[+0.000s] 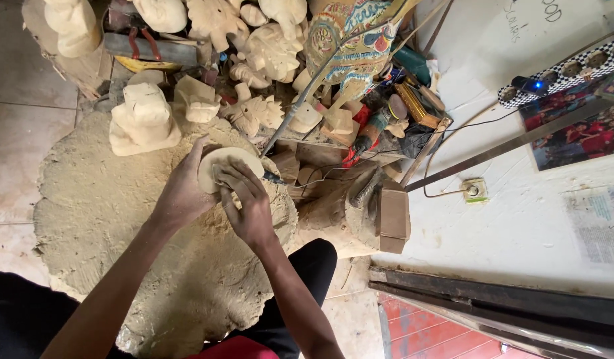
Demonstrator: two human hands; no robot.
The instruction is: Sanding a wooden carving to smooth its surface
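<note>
- Left hand (pixel 184 188) cups the pale round wooden carving (pixel 226 164) from the left, fingers clamped around its edge.
- Right hand (pixel 249 203), wrist bent, grips a dark-tipped carving tool (pixel 274 177) against it.
- Carving sits over the sawdust-covered mound (pixel 107 213).

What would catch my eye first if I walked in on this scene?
Probably the two hands at the centre: the left hand cups a pale round wood piece while the right hand presses a small tool to it, over a big worn wooden block. Behind them stands a crowd of unpainted wooden carvings, and one brightly painted figure stands out at the top.
</note>
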